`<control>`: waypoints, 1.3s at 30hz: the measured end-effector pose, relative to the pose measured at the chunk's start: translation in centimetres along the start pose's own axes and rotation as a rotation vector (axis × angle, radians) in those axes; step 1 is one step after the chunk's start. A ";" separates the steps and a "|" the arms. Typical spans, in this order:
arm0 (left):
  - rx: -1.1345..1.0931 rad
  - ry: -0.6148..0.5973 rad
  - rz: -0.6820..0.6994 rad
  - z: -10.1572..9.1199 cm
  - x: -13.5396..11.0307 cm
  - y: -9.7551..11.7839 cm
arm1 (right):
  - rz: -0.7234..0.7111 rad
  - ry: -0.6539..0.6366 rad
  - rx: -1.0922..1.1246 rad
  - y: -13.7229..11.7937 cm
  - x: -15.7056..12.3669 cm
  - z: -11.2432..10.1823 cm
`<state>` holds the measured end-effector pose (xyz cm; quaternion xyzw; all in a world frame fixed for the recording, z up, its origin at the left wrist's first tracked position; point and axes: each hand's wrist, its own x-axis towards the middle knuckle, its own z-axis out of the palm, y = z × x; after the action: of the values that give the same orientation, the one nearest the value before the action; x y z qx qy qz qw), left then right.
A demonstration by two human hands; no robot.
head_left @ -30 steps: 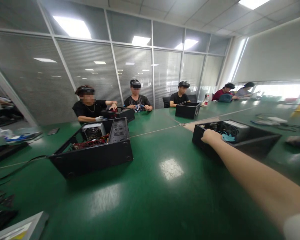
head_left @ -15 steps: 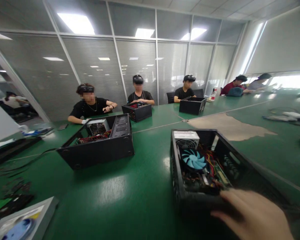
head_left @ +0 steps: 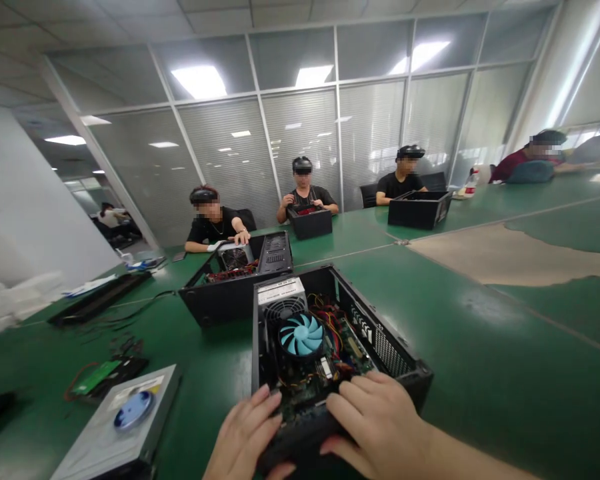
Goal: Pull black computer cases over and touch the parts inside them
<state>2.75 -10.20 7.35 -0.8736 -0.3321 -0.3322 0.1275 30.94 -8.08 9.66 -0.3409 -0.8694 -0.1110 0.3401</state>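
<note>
Right in front of me lies an open black computer case with a blue-bladed cooling fan, a power supply, coloured wires and a circuit board inside. My left hand holds its near left corner, thumb low on the outside and fingers over the rim. On the near edge, to the right of it, my right hand is closed round the rim, fingers on top and thumb below. The part of the rim under my fingers is hidden.
A grey optical drive with a blue round sticker and a green circuit board lie to the left. Another open case stands just beyond mine, a co-worker's hand at it. A tan patch marks the green table.
The case in front of me has shifted left and turned, and now stands close to the other case. My left hand has come into view on it. The camera view has swung too.
</note>
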 end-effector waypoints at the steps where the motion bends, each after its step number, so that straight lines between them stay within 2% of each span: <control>1: -0.010 -0.018 -0.006 -0.1 -0.1 -1.1 | 0.010 -0.013 0.003 -0.1 0.6 0.7; 4: -0.084 -0.073 -0.073 0.1 -0.3 -3.7 | 0.028 -0.042 -0.012 0.1 2.2 2.4; 8: -0.180 -0.061 -0.110 1.3 0.3 -5.6 | 0.020 -0.094 -0.030 1.6 3.8 3.8; 14: -0.239 -0.058 -0.187 3.5 2.9 -7.4 | 0.061 -0.219 -0.066 5.2 6.1 5.0; 18: -0.228 -0.021 -0.293 4.7 4.8 -10.6 | 0.134 -0.298 -0.088 6.9 9.7 7.1; 22: -0.211 -0.057 -0.370 5.3 6.4 -14.2 | 0.170 -0.307 -0.091 8.1 13.2 9.4; 26: -0.216 -0.077 -0.412 5.7 7.0 -15.8 | 0.203 -0.294 -0.079 8.2 14.4 10.2; 30: -0.196 -0.026 -0.434 6.1 7.1 -15.7 | 0.248 -0.251 -0.072 7.6 14.4 10.0; 33: -0.136 0.004 -0.416 5.8 7.4 -14.4 | 0.279 -0.236 -0.069 7.3 14.4 9.6; 36: -0.042 -0.034 -0.353 4.0 7.5 -11.1 | 0.277 -0.232 -0.049 7.1 13.0 8.3; 39: -0.059 -0.169 -0.270 0.1 7.0 -6.5 | 0.226 -0.237 0.000 6.2 8.9 5.2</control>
<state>2.39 -1.87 11.92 -0.8492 -0.4461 -0.2813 0.0274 27.65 3.34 11.50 -0.4471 -0.8595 -0.0312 0.2457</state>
